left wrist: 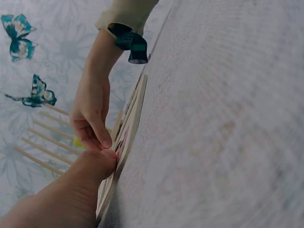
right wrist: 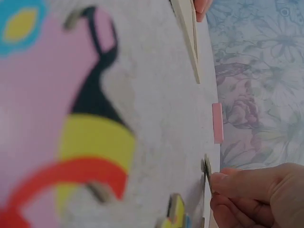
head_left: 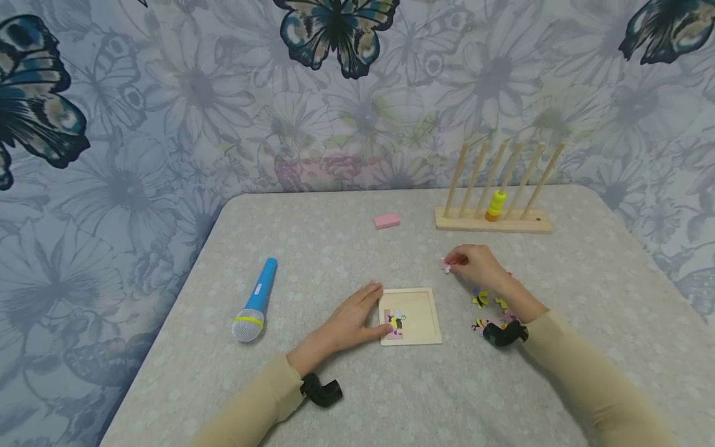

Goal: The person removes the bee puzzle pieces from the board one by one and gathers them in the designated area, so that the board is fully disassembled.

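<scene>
A square wooden puzzle tray (head_left: 420,315) lies on the table, with pink, yellow and black puzzle pieces (head_left: 396,318) fitted along its left side. My left hand (head_left: 347,324) rests at that side, fingers stretched along the rim and thumb over the pieces. To the upper right of the tray, my right hand (head_left: 476,264) pinches a small pinkish puzzle piece (head_left: 445,266) between thumb and fingers. The right wrist view shows this puzzle piece (right wrist: 208,170) edge-on, just above the table. Loose puzzle pieces (head_left: 479,300) lie below the right hand, some hidden by the forearm.
A blue toy microphone (head_left: 259,302) lies at the left. Farther back are a pink block (head_left: 386,221) and a wooden peg stand (head_left: 491,225) with yellow and orange beads on one peg. One loose piece (right wrist: 95,137) looms large and blurred in the right wrist view.
</scene>
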A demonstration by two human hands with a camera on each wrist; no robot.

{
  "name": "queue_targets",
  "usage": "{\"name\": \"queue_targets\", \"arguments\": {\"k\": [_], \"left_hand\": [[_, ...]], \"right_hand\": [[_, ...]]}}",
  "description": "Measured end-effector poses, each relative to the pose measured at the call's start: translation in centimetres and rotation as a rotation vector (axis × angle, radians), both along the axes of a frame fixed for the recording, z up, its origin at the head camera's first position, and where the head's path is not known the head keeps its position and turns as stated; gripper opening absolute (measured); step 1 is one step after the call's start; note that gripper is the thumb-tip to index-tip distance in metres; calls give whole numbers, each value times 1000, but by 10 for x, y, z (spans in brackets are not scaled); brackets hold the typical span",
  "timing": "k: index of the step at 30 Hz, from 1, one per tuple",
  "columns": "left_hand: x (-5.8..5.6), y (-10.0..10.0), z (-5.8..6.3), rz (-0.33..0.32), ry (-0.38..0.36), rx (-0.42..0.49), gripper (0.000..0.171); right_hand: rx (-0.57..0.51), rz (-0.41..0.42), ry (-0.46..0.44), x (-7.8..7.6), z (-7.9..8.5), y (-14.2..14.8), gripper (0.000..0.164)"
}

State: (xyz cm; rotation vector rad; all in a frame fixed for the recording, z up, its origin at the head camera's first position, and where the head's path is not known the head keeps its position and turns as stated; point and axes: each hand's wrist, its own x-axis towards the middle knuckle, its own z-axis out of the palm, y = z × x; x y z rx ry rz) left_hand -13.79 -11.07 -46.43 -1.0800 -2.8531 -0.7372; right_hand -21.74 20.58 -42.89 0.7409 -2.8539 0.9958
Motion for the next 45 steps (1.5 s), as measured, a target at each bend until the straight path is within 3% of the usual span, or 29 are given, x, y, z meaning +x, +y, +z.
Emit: {"name": "queue_targets", "arguments": {"k": [4, 9, 13, 18, 32, 45], "left_hand": [[-1, 1, 1, -2, -1, 5, 81], [-2, 1, 3, -47, 14, 32, 81], [-2, 1, 4, -74, 6, 24, 85], [0, 1, 4, -81, -15, 18, 86], [1, -1, 5, -65, -32, 0, 88], [3, -1, 4, -67, -38, -6, 88]], "right_hand": [[3, 35, 59, 5, 9, -12, 13], [-23, 181, 23, 33, 19, -51, 19], [52, 299, 13, 57, 11, -80, 28], [114, 300, 55, 72, 1, -96, 33], [55, 309, 46, 78, -3, -102, 25], [15, 335, 33, 78, -7, -99, 30]]}}
